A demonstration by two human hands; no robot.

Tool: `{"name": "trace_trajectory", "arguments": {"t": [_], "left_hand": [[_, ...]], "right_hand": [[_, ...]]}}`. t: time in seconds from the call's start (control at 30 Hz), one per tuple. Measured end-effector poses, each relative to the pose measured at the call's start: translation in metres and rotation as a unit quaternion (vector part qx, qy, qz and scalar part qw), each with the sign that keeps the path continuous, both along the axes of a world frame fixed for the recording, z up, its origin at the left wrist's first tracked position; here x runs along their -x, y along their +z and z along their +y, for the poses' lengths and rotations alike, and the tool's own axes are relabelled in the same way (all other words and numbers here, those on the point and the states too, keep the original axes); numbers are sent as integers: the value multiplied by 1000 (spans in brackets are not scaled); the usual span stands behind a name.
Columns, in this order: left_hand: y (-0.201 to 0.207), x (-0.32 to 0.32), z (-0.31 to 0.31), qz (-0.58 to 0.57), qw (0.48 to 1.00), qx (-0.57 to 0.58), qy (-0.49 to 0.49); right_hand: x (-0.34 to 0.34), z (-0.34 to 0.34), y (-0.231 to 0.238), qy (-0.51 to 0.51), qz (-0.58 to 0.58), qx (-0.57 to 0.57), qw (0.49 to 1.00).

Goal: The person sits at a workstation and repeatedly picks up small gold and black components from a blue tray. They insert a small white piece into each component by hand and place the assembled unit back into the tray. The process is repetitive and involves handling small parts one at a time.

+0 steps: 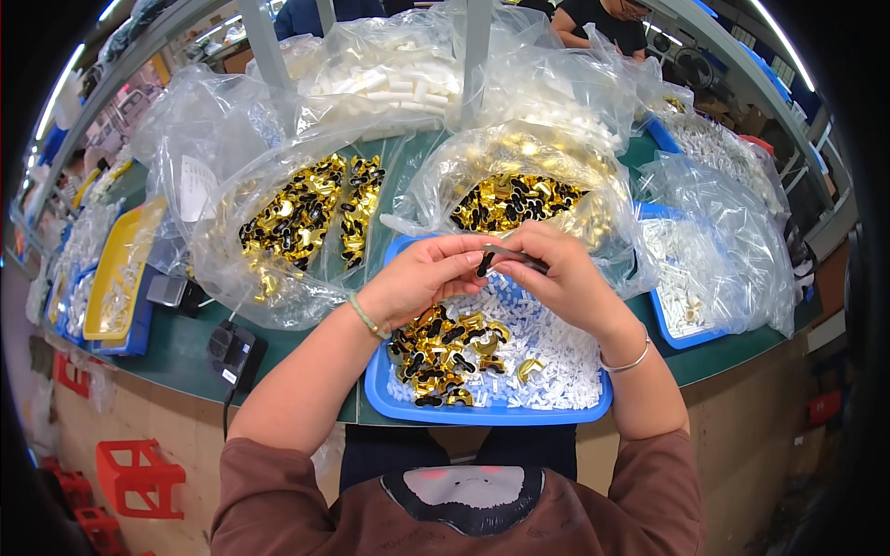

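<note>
Both of my hands meet above a blue tray (371,397). My left hand (422,276) pinches a small black-and-gold plastic part (484,265) between thumb and fingertips. In my right hand (565,276) are dark metal tweezers (519,259), their tip touching or right beside that part; the fingers hide some of the contact. Below my left hand, a heap of black-and-gold parts (436,357) lies in the left of the tray. Many small white plastic pieces (561,361) fill the right side, with one loose gold part (530,369) on them.
Clear bags of black-and-gold parts (301,208) (519,199) lie beyond the tray. Another blue tray (691,339) with white pieces stands right, a yellow tray (95,315) left. A black power adapter (234,354) sits on the green table (306,371). Metal posts (477,56) rise behind.
</note>
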State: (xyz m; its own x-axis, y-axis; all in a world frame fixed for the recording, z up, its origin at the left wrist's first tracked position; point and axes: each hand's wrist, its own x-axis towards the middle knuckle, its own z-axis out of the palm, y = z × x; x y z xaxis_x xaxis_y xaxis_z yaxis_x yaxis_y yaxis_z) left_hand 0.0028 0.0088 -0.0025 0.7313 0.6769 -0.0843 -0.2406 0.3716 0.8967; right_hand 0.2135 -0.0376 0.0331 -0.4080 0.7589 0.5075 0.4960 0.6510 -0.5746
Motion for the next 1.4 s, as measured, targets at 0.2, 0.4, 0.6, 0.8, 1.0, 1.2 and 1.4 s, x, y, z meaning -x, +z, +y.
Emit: {"name": "trace_trajectory", "arguments": {"t": [0.2, 0.4, 0.6, 0.8, 1.0, 1.2, 1.4], "left_hand": [[-3, 1, 3, 12, 1000, -3, -13], [-5, 2, 4, 4, 1000, -7, -20], [-7, 0, 5, 9, 1000, -8, -9], [-5, -1, 4, 22, 1000, -10, -9], [-3, -2, 4, 24, 999, -20, -17], [-2, -2, 4, 12, 1000, -12, -26], [-4, 2, 7, -11, 998, 48, -26]], "right_hand": [[7, -2, -4, -63, -43, -35, 997], [10, -2, -6, -56, -58, -39, 996], [14, -4, -10, -94, -58, -36, 993], [16, -4, -12, -106, -36, -27, 993], [16, -4, -15, -116, -32, -28, 992], [19, -8, -12, -147, 12, 31, 989], [13, -5, -7, -44, 51, 21, 998]]}}
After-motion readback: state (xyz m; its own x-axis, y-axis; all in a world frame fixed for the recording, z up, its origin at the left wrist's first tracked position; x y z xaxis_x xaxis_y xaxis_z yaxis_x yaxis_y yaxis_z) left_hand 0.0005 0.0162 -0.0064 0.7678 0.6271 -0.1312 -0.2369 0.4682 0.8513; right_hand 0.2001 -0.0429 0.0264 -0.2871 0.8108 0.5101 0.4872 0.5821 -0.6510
